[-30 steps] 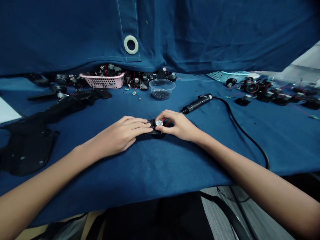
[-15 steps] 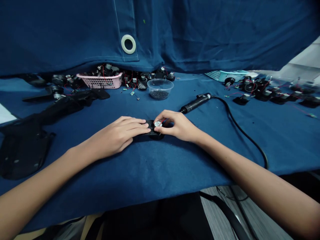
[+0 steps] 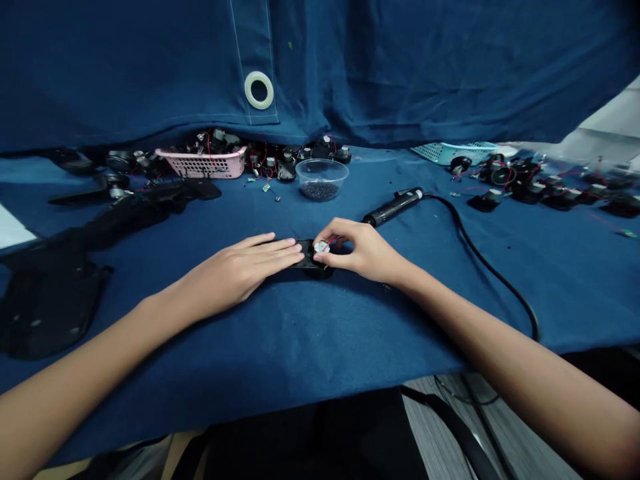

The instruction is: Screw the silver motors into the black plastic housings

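Observation:
My left hand (image 3: 250,265) lies flat with its fingers stretched out over a long black plastic part (image 3: 306,260) on the blue cloth. Its palm and fingers hide much of that part. At the right end of the part, my right hand (image 3: 367,252) pinches a small white motor (image 3: 321,247) between thumb and fingers. Red and blue wires run from the motor under my right fingers. Just beyond the right hand lies a black electric screwdriver (image 3: 395,208), its tip hidden behind the hand.
A clear plastic tub (image 3: 323,175) of small dark screws stands behind my hands. A pink basket (image 3: 200,163) and a teal basket (image 3: 443,153) sit under the hanging blue cloth. Black assemblies (image 3: 55,293) lie at left, wired motor units (image 3: 537,190) at right. The screwdriver's cord (image 3: 480,257) curves along the right.
The left fingers have spread a little, and both hands, with the black part and motor, appear slightly further right. The right hand keeps its pinch on the motor.

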`<move>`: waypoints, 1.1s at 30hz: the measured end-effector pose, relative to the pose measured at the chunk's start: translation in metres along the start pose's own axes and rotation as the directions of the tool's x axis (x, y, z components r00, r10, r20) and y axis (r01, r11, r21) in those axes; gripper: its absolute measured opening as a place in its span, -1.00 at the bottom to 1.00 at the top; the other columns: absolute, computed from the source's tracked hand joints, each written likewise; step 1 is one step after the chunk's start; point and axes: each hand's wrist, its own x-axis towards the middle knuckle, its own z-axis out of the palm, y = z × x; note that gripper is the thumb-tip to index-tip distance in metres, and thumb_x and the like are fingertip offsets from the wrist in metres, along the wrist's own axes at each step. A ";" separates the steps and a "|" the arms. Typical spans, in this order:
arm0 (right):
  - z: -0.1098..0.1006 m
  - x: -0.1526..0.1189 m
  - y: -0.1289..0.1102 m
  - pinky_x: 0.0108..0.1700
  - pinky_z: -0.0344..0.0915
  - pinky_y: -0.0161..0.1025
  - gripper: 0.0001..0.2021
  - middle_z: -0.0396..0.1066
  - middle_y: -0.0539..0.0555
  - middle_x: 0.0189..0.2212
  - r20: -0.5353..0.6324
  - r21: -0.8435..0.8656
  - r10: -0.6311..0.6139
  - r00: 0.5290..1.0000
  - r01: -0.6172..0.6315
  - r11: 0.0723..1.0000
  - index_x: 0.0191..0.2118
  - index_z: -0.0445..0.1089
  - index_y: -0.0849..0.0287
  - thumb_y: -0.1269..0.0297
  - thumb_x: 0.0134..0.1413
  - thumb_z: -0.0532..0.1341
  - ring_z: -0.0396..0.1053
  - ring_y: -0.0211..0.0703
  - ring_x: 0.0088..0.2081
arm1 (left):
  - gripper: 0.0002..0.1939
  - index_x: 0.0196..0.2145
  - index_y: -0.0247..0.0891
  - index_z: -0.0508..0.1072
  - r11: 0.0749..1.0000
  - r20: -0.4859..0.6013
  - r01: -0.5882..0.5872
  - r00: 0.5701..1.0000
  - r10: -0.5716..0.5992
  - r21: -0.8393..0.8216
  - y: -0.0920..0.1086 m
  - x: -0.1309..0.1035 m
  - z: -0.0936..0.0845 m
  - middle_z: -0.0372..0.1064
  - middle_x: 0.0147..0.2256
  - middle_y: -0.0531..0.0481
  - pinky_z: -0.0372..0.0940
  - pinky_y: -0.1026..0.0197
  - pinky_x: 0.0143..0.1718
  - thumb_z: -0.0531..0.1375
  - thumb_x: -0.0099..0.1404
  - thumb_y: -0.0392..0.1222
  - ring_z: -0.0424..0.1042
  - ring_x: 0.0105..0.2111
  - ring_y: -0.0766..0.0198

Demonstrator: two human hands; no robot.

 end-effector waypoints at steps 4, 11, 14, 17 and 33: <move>-0.001 0.000 0.000 -0.13 0.33 -0.25 -0.80 0.45 0.06 -0.27 0.001 -0.011 -0.003 1.000 0.003 1.000 -0.24 0.45 0.22 0.18 0.09 0.30 0.41 -0.22 -0.24 | -0.45 0.33 -0.22 0.06 1.000 0.012 -0.004 1.000 0.004 0.000 0.000 0.000 0.002 0.12 0.29 -0.05 0.07 -0.02 0.35 -0.07 0.43 -0.44 0.10 0.30 0.27; -0.002 0.000 0.000 -0.14 0.32 -0.27 -0.80 0.45 0.07 -0.27 0.009 -0.019 -0.013 1.000 0.013 1.000 -0.25 0.45 0.22 0.18 0.10 0.29 0.41 -0.22 -0.25 | -0.47 0.32 -0.26 0.07 1.000 0.018 -0.014 1.000 0.014 0.009 -0.001 0.001 0.003 0.11 0.29 -0.05 0.05 -0.01 0.35 -0.06 0.43 -0.44 0.08 0.31 0.28; -0.002 0.000 0.001 -0.14 0.32 -0.27 -0.79 0.45 0.07 -0.27 0.016 -0.023 -0.015 1.000 0.015 1.000 -0.25 0.44 0.22 0.17 0.10 0.29 0.41 -0.22 -0.24 | -0.47 0.32 -0.26 0.08 1.000 0.013 -0.015 1.000 0.015 0.003 -0.001 0.001 0.003 0.12 0.29 -0.05 0.05 -0.02 0.35 -0.07 0.44 -0.43 0.09 0.31 0.28; -0.002 0.000 0.001 -0.14 0.33 -0.26 -0.80 0.45 0.07 -0.26 0.023 -0.027 -0.013 1.000 0.014 1.000 -0.24 0.44 0.22 0.18 0.10 0.29 0.41 -0.22 -0.24 | -0.48 0.32 -0.25 0.08 1.000 0.012 -0.015 1.000 0.015 0.000 -0.001 0.002 0.003 0.13 0.29 -0.05 0.05 -0.02 0.35 -0.06 0.44 -0.42 0.09 0.31 0.28; 0.000 -0.001 0.006 -0.10 0.32 -0.24 -0.76 0.42 0.08 -0.23 0.036 -0.063 -0.044 0.998 0.046 0.997 -0.19 0.41 0.20 0.13 0.15 0.28 0.39 -0.20 -0.20 | -0.47 0.31 -0.24 0.09 1.000 0.011 0.002 1.000 -0.002 -0.006 -0.002 0.001 0.003 0.13 0.28 -0.07 0.08 -0.04 0.34 -0.08 0.43 -0.44 0.11 0.30 0.26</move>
